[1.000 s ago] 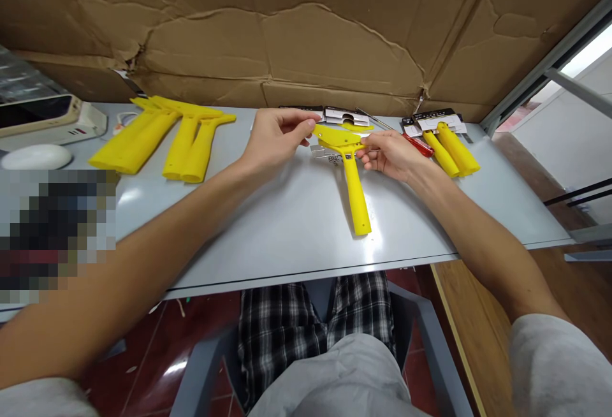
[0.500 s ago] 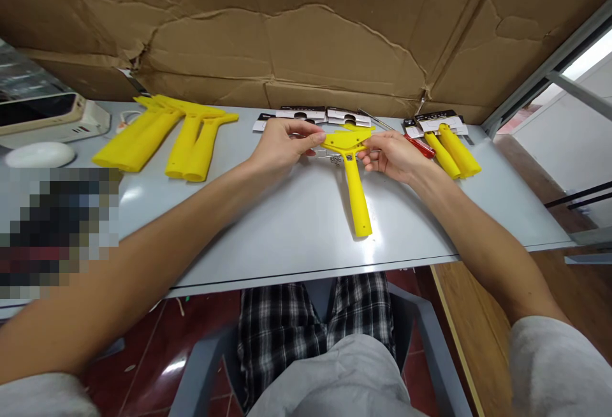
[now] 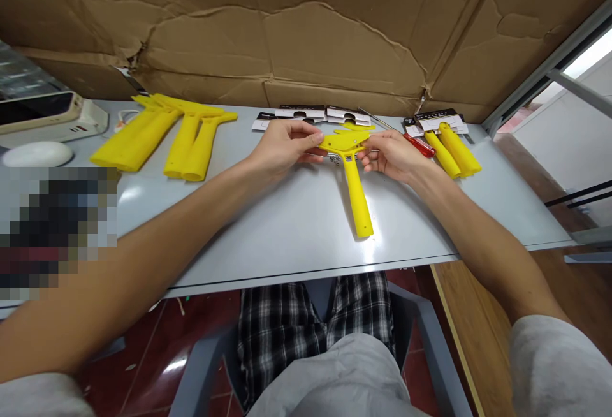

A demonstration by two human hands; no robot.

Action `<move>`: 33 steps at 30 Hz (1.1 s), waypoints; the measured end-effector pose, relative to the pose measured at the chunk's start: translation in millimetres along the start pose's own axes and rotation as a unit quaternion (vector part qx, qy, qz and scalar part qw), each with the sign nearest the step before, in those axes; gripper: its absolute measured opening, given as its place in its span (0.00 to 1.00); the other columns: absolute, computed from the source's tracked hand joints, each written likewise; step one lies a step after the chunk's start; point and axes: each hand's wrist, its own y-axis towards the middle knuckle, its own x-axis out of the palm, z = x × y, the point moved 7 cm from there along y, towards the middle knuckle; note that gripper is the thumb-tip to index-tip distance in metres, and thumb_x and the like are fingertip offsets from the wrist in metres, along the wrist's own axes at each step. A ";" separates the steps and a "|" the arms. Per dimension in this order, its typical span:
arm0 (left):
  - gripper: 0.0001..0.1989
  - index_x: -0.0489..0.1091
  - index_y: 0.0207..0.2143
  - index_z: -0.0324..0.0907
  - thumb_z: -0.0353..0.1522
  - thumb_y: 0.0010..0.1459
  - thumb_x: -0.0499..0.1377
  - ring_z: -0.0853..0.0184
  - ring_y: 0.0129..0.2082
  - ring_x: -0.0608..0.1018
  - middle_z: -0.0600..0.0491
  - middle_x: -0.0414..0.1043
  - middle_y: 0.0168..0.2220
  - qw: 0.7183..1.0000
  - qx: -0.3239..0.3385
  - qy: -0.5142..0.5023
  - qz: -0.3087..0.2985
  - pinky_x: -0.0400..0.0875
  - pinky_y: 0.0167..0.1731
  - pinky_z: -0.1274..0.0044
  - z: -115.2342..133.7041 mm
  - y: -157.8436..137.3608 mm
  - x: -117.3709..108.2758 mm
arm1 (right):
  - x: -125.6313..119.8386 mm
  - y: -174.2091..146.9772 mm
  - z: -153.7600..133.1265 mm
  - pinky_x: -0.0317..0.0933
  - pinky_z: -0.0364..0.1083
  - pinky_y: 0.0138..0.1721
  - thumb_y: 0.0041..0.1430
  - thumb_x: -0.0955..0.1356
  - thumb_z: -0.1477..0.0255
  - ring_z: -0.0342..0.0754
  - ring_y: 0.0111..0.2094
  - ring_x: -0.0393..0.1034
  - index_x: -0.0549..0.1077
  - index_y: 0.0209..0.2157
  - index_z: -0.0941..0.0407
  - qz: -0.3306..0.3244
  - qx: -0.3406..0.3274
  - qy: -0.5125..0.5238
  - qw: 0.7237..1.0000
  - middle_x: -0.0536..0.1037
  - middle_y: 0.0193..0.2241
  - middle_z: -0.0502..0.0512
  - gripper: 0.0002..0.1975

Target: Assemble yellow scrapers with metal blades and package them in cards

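A yellow T-shaped scraper (image 3: 357, 197) is in front of me, its head away from me and its hollow handle pointing towards the table's front edge. My left hand (image 3: 289, 143) is closed on the left end of the head, between thumb and fingers. At the other end, my right hand (image 3: 393, 154) pinches the head by its right corner. Small screws or holes dot the head. Behind the neck lies a cluster of small dark bits (image 3: 336, 159), too small to name. A screwdriver (image 3: 421, 146) with a red handle lies just beyond my right hand.
Several more yellow scrapers (image 3: 136, 139) lie at the left. Two yellow handles (image 3: 459, 152) with printed cards rest at the right. Other printed cards (image 3: 300, 112) line the back, against a cardboard wall (image 3: 268, 41). A white rounded object (image 3: 38, 154) is at far left.
The scraper's head has shifted very slightly, and my left fingers have moved a little on its left end. Both hands keep their hold.
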 end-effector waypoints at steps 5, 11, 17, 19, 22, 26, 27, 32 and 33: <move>0.09 0.76 0.46 0.39 0.22 0.67 0.70 0.62 0.32 0.89 0.45 0.86 0.36 0.998 -0.032 -0.047 0.002 0.86 0.35 0.74 -4.7 0.0 1.5 | 0.8 -1.0 -1.5 0.71 0.41 0.26 0.66 0.69 0.78 0.41 0.24 0.70 0.77 0.38 0.60 -0.002 -0.003 0.002 1.000 0.80 0.28 0.56 0.03; 0.02 0.81 0.40 0.34 0.25 0.70 0.69 0.66 0.31 0.88 0.40 0.87 0.38 0.994 -0.077 -0.075 -0.026 0.86 0.35 0.78 -9.3 -1.4 9.2 | 1.6 -1.7 -1.2 0.73 0.42 0.27 0.66 0.69 0.79 0.41 0.24 0.70 0.76 0.37 0.59 -0.005 -0.004 0.005 1.000 0.80 0.28 0.56 0.03; 0.00 0.83 0.41 0.32 0.23 0.68 0.70 0.65 0.32 0.88 0.39 0.87 0.39 0.996 -0.059 -0.060 -0.030 0.87 0.39 0.76 -5.0 -0.1 5.8 | 3.1 -2.3 -0.4 0.72 0.40 0.26 0.66 0.69 0.78 0.41 0.25 0.70 0.75 0.36 0.58 -0.015 -0.005 0.007 1.000 0.80 0.27 0.55 0.03; 0.01 0.83 0.41 0.33 0.22 0.67 0.70 0.64 0.33 0.89 0.40 0.86 0.37 0.996 -0.056 -0.050 -0.041 0.88 0.39 0.75 -2.5 -0.1 5.4 | 3.0 -2.3 -0.4 0.72 0.41 0.27 0.66 0.69 0.79 0.41 0.25 0.71 0.75 0.36 0.59 -0.018 -0.007 0.006 1.000 0.80 0.27 0.55 0.03; 0.04 0.82 0.42 0.33 0.21 0.66 0.69 0.65 0.32 0.89 0.41 0.86 0.37 0.996 -0.064 -0.040 -0.043 0.88 0.39 0.76 -0.7 -0.5 3.8 | 2.9 -1.7 0.3 0.72 0.41 0.27 0.66 0.69 0.79 0.42 0.26 0.72 0.76 0.36 0.59 -0.024 -0.006 0.005 1.000 0.80 0.28 0.57 0.03; 0.12 0.79 0.46 0.35 0.18 0.61 0.70 0.63 0.33 0.89 0.40 0.87 0.41 0.997 -0.061 -0.050 -0.021 0.88 0.42 0.73 1.5 -1.2 1.6 | 4.1 -1.9 0.5 0.73 0.41 0.28 0.67 0.69 0.79 0.42 0.26 0.72 0.76 0.37 0.60 -0.035 -0.001 0.008 0.999 0.81 0.29 0.58 0.04; 0.13 0.79 0.47 0.35 0.18 0.60 0.70 0.62 0.34 0.90 0.39 0.87 0.41 0.997 -0.057 -0.056 -0.015 0.88 0.43 0.72 2.7 -1.6 1.5 | 4.5 -2.2 0.1 0.73 0.41 0.28 0.68 0.68 0.79 0.42 0.26 0.72 0.76 0.37 0.60 -0.038 -0.001 0.010 0.999 0.81 0.30 0.58 0.04; 0.17 0.75 0.50 0.36 0.16 0.61 0.69 0.61 0.35 0.90 0.40 0.87 0.40 0.997 -0.059 -0.057 -0.006 0.88 0.48 0.69 8.4 -5.0 3.6 | 4.0 -3.8 -2.3 0.75 0.41 0.31 0.71 0.69 0.76 0.42 0.28 0.74 0.76 0.38 0.59 -0.070 -0.001 0.019 0.997 0.82 0.32 0.58 0.04; 0.18 0.75 0.51 0.37 0.17 0.61 0.68 0.61 0.35 0.90 0.41 0.88 0.40 0.997 -0.058 -0.055 -0.008 0.88 0.48 0.69 9.5 -5.5 4.1 | 3.3 -4.3 -3.1 0.75 0.41 0.31 0.71 0.70 0.76 0.42 0.28 0.74 0.76 0.38 0.59 -0.081 -0.002 0.019 0.997 0.82 0.32 0.58 0.04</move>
